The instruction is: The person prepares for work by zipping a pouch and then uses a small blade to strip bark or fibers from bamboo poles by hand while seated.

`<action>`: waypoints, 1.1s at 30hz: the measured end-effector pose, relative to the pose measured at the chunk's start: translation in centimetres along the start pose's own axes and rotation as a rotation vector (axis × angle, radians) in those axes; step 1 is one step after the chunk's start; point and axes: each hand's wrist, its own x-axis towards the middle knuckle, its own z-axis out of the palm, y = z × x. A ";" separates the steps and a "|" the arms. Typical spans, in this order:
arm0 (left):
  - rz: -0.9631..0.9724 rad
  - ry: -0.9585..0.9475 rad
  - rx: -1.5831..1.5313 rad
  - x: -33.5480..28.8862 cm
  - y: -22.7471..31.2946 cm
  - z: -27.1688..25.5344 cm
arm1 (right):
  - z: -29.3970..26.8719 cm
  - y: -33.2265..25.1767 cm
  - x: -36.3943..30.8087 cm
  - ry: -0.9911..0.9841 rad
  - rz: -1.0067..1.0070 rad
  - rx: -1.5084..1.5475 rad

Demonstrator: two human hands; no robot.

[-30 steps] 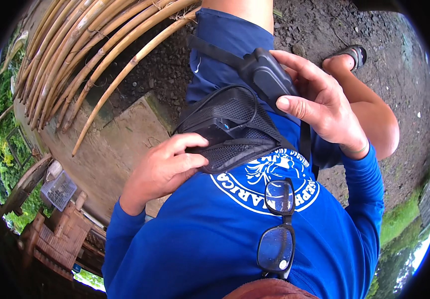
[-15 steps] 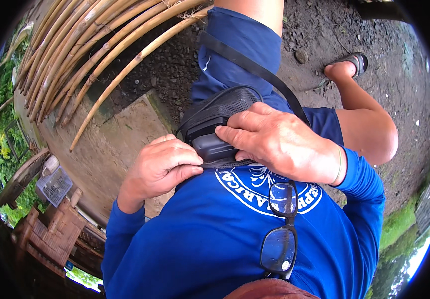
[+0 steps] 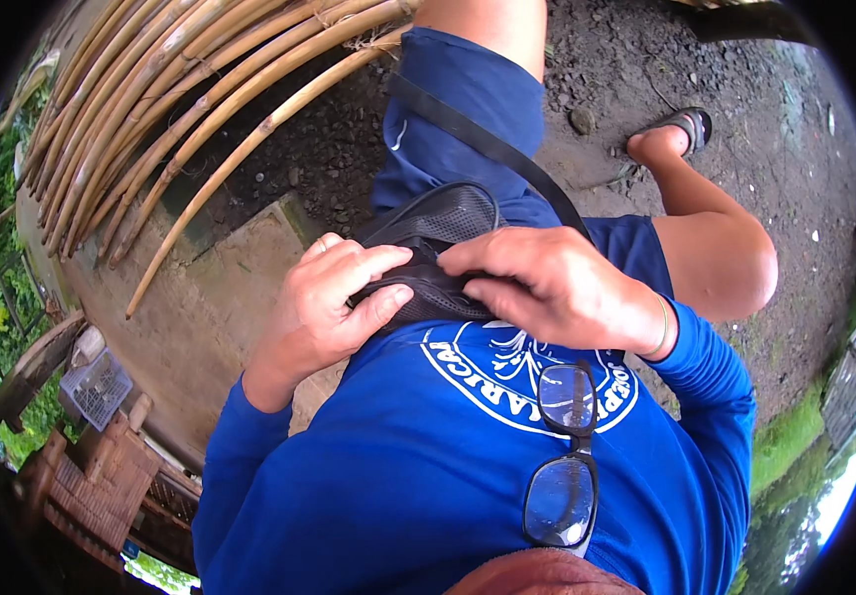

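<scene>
A black mesh pouch bag (image 3: 423,288) lies in my lap against my blue shirt, with a wide black strap (image 3: 497,149) running over my thigh. My left hand (image 3: 324,302) grips the bag's left end, thumb and fingers on either side of its opening. At the right side of the opening, my right hand (image 3: 557,283) has its thumb and fingers bent against the mesh edge, the fingertips partly out of sight. The folds and my fingers hide the inside of the bag. A pair of black-framed glasses (image 3: 559,501) hangs from my shirt front.
Long bamboo poles (image 3: 200,109) lie in a row at the upper left, beside a concrete slab (image 3: 240,268). Dark gravelly soil (image 3: 726,159) spreads to the right, around my sandalled foot (image 3: 676,134). A grey wire crate (image 3: 99,387) sits at the far left.
The smooth black case that showed in the bag's opening is out of sight now. My left fingers have moved up onto the bag's edge, and my right hand has drawn back from the case.
</scene>
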 end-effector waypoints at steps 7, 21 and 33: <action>-0.013 -0.091 -0.050 0.8 -0.7 0.0 | -0.9 -0.1 -4.5 0.033 0.322 -0.157; 0.020 -0.154 0.013 1.8 0.3 0.4 | -1.8 0.5 -2.6 -0.070 0.498 0.375; -0.065 -0.275 0.010 2.0 -0.3 -0.8 | 1.7 1.4 -0.7 0.184 0.241 -0.260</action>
